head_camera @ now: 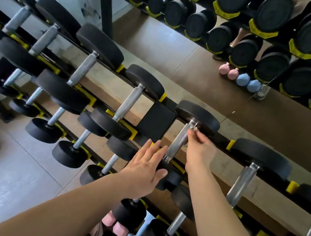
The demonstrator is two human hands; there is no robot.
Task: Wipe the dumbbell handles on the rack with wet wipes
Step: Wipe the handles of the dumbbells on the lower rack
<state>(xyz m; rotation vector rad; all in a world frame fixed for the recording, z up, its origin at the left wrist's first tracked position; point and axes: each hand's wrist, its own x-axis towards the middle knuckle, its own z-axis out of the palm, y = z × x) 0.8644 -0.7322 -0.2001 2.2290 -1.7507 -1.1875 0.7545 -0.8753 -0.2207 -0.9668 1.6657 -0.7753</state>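
A black rack (156, 121) with yellow cradles holds rows of black-headed dumbbells with knurled steel handles. My right hand (199, 148) reaches to the top of one handle (177, 142), just below its far head (198, 114). Its fingertips pinch a small pale scrap, apparently the wet wipe (193, 128), against the steel. My left hand (146, 165) lies flat with straight fingers on the near head of the same dumbbell, which it mostly covers.
More dumbbells fill the top tier on both sides (130, 101) (242, 182) and the lower tier (76, 146). A wall mirror (180, 60) behind the rack reflects it. Small pink dumbbells (114, 226) sit on the floor below. Tiled floor (10, 166) lies to the left.
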